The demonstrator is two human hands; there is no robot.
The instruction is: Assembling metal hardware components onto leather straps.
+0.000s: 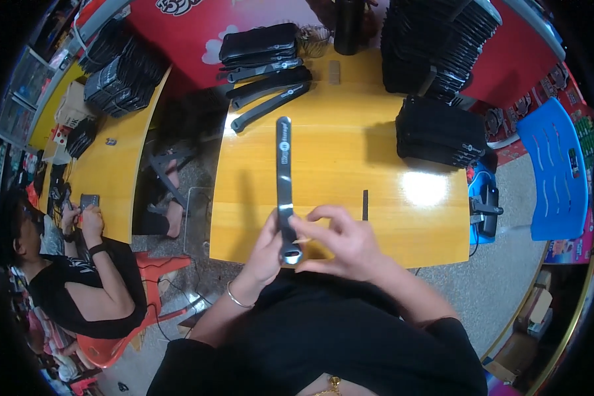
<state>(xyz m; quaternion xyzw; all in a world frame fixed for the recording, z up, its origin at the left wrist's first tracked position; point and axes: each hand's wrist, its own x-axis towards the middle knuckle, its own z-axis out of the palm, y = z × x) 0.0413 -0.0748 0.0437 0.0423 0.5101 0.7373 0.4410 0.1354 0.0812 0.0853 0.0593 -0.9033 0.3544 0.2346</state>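
Note:
A long black strap [284, 178] with pale print and a shiny metal ring [291, 255] at its near end stands out over the table's front edge. My left hand [264, 254] is closed round its lower part. Close against it is my right hand [343, 244], index finger at the strap and thumb apart near the ring. Between those fingers shows a small tan strip [301, 241], perhaps a rubber band; whether they grip it is unclear. Further back on the yellow table [336, 158] lie several similar black straps [270, 99].
Tall stacks of black straps [435, 49] and a lower bundle [439, 132] stand at the right. A thin dark strip [365, 204] lies mid-table. A dark bottle [347, 26] stands behind, near a wiry tan pile [315, 41]. A seated person [89, 284] works at the left table.

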